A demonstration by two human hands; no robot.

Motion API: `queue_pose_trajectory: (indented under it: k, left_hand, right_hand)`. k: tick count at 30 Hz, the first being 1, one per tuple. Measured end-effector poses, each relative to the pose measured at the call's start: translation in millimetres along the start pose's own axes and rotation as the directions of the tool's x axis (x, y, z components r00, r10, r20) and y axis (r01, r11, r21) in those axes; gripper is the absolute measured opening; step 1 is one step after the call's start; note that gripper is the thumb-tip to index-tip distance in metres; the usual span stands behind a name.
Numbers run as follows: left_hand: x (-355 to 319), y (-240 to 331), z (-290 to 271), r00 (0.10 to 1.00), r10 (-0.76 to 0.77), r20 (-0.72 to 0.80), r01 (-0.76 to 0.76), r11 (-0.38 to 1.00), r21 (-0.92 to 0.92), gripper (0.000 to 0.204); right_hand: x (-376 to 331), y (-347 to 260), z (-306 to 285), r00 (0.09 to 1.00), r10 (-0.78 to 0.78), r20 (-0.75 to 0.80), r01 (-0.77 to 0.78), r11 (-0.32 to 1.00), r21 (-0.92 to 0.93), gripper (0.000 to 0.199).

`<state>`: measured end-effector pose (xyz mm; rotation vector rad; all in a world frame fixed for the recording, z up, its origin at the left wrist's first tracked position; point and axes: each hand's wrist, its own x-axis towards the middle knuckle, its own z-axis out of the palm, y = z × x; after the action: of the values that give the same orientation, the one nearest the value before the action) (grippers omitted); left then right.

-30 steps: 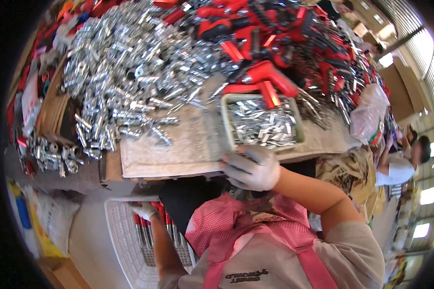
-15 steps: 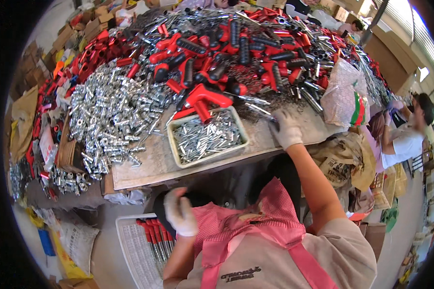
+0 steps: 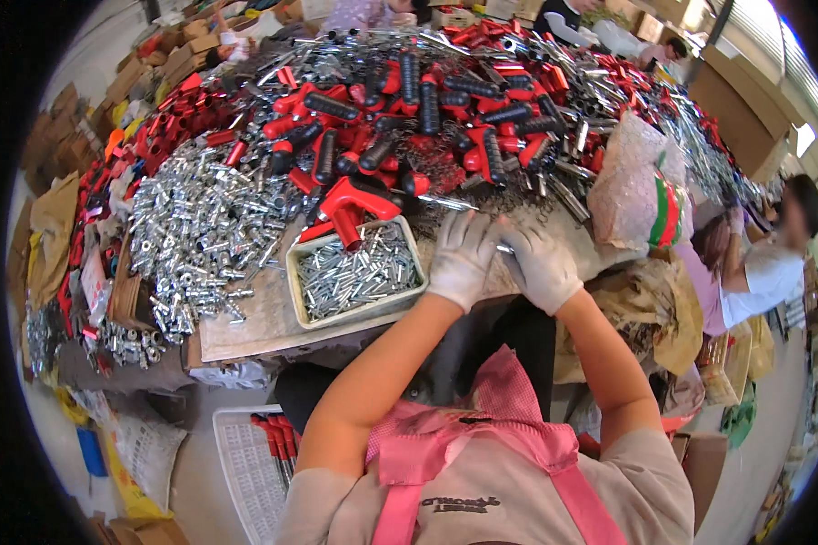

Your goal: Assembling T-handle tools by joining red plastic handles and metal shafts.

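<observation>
Pinching what looks like a small silvery piece at its fingertips, the gloved right hand is held over the near edge of the worktable. Close beside it, the left hand has its fingers stretched forward; from here I can't tell whether it grips anything. Just left of that stands a pale tray of metal pins, a red part resting across its far rim. Beyond spreads a heap of red-and-black handles (quite a tangle), with silver fittings piled to the left and a plastic-wrapped bundle to the right.
</observation>
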<state>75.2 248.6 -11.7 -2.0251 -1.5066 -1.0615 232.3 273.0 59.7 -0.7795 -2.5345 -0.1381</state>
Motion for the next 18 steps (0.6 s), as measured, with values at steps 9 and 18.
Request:
queue_pose_trajectory:
  k: [9,18]
  left_hand:
    - [46,-63,-37,0.956,-0.282,0.076,0.247,0.919,0.308,0.014]
    - [-25,-199,-137,0.718,-0.67,-0.189,0.67,0.589,0.453,0.037]
  right_hand:
    - [-37,40,32,0.846,0.533,0.003,-0.412,0.651,0.637,0.022]
    - [-47,0,88,0.836,0.547,0.053,-0.385,0.513,0.767,0.021]
